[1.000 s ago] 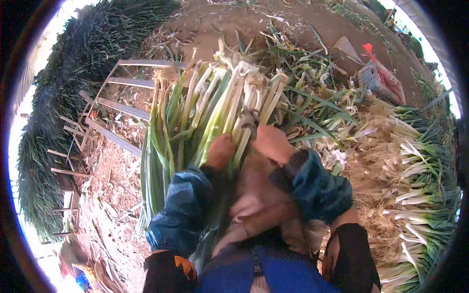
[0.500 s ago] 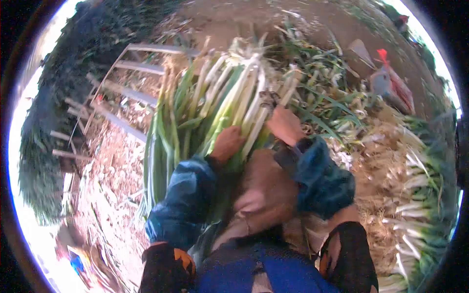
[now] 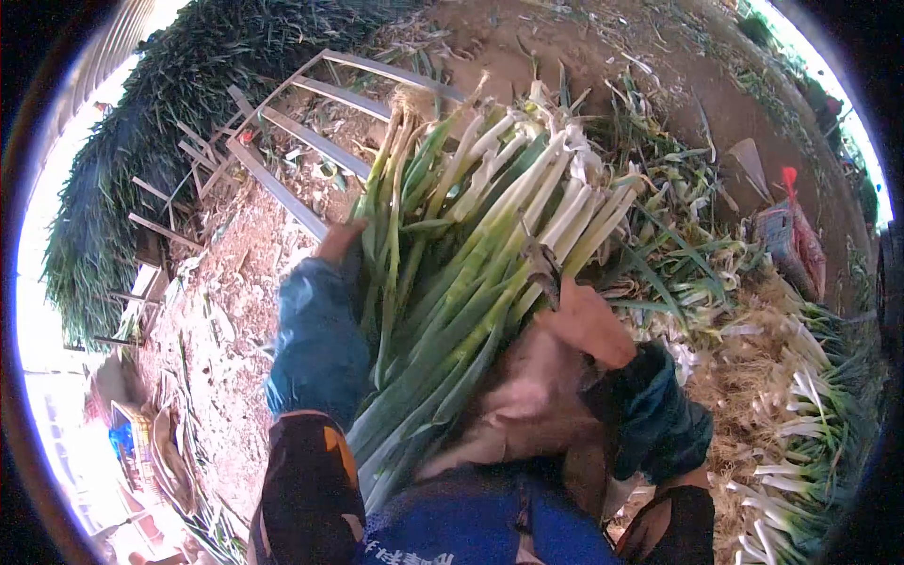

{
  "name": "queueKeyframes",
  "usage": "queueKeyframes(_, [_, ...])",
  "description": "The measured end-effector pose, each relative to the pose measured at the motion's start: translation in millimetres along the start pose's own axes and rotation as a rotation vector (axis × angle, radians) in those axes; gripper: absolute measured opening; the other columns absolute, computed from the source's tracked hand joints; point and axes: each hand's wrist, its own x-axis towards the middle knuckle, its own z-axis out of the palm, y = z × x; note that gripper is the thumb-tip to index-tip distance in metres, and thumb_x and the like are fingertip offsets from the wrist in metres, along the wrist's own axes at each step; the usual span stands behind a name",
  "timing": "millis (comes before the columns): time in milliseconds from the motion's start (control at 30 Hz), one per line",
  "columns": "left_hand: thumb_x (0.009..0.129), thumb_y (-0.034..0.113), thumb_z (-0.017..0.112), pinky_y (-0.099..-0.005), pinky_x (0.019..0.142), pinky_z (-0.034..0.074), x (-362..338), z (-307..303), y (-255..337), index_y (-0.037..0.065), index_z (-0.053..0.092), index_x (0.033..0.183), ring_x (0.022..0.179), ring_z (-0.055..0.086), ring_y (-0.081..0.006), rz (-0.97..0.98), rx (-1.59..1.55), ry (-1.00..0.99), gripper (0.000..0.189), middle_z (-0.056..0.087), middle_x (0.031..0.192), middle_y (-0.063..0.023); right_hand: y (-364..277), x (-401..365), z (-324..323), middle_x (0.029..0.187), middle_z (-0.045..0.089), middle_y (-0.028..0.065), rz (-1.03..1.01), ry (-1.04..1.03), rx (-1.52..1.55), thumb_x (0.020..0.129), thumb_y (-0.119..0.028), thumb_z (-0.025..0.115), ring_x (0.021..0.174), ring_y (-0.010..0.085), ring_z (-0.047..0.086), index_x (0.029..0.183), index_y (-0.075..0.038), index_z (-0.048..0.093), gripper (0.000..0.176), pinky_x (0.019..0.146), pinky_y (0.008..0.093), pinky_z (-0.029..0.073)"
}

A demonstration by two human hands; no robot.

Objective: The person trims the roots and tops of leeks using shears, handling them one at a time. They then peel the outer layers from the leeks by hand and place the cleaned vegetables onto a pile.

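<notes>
A large heap of leeks [image 3: 471, 273] lies slantwise before me, white root ends at the top and green leaves running down beside my lap. At its left edge, my left hand [image 3: 341, 242] is up against the outermost stalks, its fingers mostly hidden at the leaves. My right hand [image 3: 591, 325] is closed around a dark metal hand tool [image 3: 540, 264], whose narrow end lies over the pale stalks on the right of the heap. The exact kind of tool does not show.
A slatted wooden frame [image 3: 315, 141] stands behind the heap at the left. Loose leaf trimmings [image 3: 669, 202] litter the ground at right. A row of leeks [image 3: 800, 414] lies along the right side. Beyond sits a red-and-grey bag [image 3: 791, 245]; a big dark-green pile [image 3: 179, 104] rises at far left.
My left hand has moved from the middle of the stalks to the heap's left edge. My right hand still grips the tool. The view has turned, shifting the scene.
</notes>
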Motion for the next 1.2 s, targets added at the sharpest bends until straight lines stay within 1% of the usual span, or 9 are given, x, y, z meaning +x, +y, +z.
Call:
queueKeyframes(33, [0.068, 0.043, 0.068, -0.0392, 0.077, 0.045, -14, 3, 14, -0.002, 0.062, 0.098, 0.093, 0.058, -0.0281, -0.099, -0.214, -0.062, 0.054, 0.06, 0.097, -0.0264, -1, -1, 0, 0.084, 0.056, 0.0315, -0.018, -0.011, 0.0, 0.073, -0.03, 0.063, 0.086, 0.0456, 0.053, 0.096, 0.006, 0.043, 0.047, 0.074, 0.0488, 0.043])
queueKeyframes(167, [0.062, 0.042, 0.072, -0.041, 0.075, 0.046, -10, -1, 56, -0.004, 0.058, 0.097, 0.091, 0.059, -0.0348, -0.221, 0.311, 0.009, 0.059, 0.06, 0.095, -0.0251, -12, -1, 9, 0.078, 0.055, 0.031, -0.191, 0.029, 0.013, 0.074, -0.03, 0.063, 0.08, 0.0452, 0.054, 0.097, 0.007, 0.04, 0.049, 0.069, 0.0495, 0.042])
queueKeyframes(267, [0.062, 0.041, 0.072, -0.042, 0.074, 0.046, -34, 5, 89, -0.004, 0.054, 0.099, 0.084, 0.06, -0.037, -0.08, 0.441, 0.175, 0.06, 0.061, 0.09, -0.0229, -51, -10, -2, 0.074, 0.055, 0.0287, -0.16, -0.002, 0.029, 0.075, -0.031, 0.062, 0.074, 0.045, 0.055, 0.1, 0.007, 0.04, 0.05, 0.064, 0.0488, 0.043])
queueKeyframes(467, [0.064, 0.036, 0.071, -0.0443, 0.077, 0.044, -118, 21, 162, -0.004, 0.046, 0.103, 0.085, 0.059, -0.0375, -0.05, 0.447, -0.034, 0.061, 0.06, 0.087, -0.0238, -88, -38, -21, 0.072, 0.056, 0.0259, -0.275, -0.172, -0.086, 0.077, -0.031, 0.061, 0.071, 0.0425, 0.057, 0.107, 0.01, 0.039, 0.055, 0.06, 0.0455, 0.045])
queueKeyframes(533, [0.065, 0.037, 0.069, -0.0447, 0.075, 0.044, -141, 34, 162, -0.004, 0.045, 0.103, 0.084, 0.059, -0.038, 0.022, 0.461, -0.054, 0.06, 0.06, 0.087, -0.0256, -65, -35, 2, 0.071, 0.057, 0.0254, -0.606, 0.052, -0.24, 0.076, -0.032, 0.061, 0.07, 0.0423, 0.057, 0.105, 0.009, 0.041, 0.054, 0.06, 0.0463, 0.045])
queueKeyframes(733, [0.076, 0.043, 0.058, -0.0467, 0.075, 0.043, -150, 59, 179, -0.004, 0.045, 0.102, 0.086, 0.057, -0.0419, -0.055, 0.527, -0.12, 0.056, 0.058, 0.087, -0.0279, -72, -37, 3, 0.071, 0.057, 0.0251, -0.198, -0.076, -0.289, 0.074, -0.03, 0.064, 0.072, 0.0422, 0.057, 0.099, 0.008, 0.043, 0.051, 0.064, 0.047, 0.045])
queueKeyframes(900, [0.087, 0.038, 0.043, -0.0479, 0.075, 0.042, -132, 74, 140, 0.001, 0.049, 0.096, 0.085, 0.055, -0.0439, -0.022, 0.39, -0.054, 0.039, 0.059, 0.091, -0.0255, -60, -28, 24, 0.075, 0.058, 0.0253, -0.235, -0.113, -0.122, 0.073, -0.027, 0.065, 0.075, 0.0422, 0.058, 0.098, 0.009, 0.042, 0.049, 0.068, 0.046, 0.047])
queueKeyframes(1100, [0.089, 0.026, 0.038, -0.0471, 0.075, 0.042, -106, 84, 80, 0.004, 0.051, 0.099, 0.086, 0.055, -0.04, 0.376, 0.635, -0.072, 0.028, 0.056, 0.091, -0.0209, -59, 30, 30, 0.075, 0.058, 0.0258, -0.05, -0.119, -0.011, 0.075, -0.024, 0.063, 0.075, 0.0394, 0.06, 0.097, 0.01, 0.042, 0.046, 0.069, 0.0449, 0.047])
queueKeyframes(1200, [0.087, 0.018, 0.039, -0.0456, 0.07, 0.043, -122, 73, 152, 0.007, 0.052, 0.103, 0.085, 0.053, -0.0356, -0.235, 0.556, -0.052, 0.023, 0.052, 0.087, -0.0175, -63, 30, 28, 0.076, 0.058, 0.0259, -0.117, -0.141, -0.014, 0.074, -0.024, 0.063, 0.076, 0.0401, 0.06, 0.096, 0.01, 0.042, 0.045, 0.069, 0.0453, 0.047])
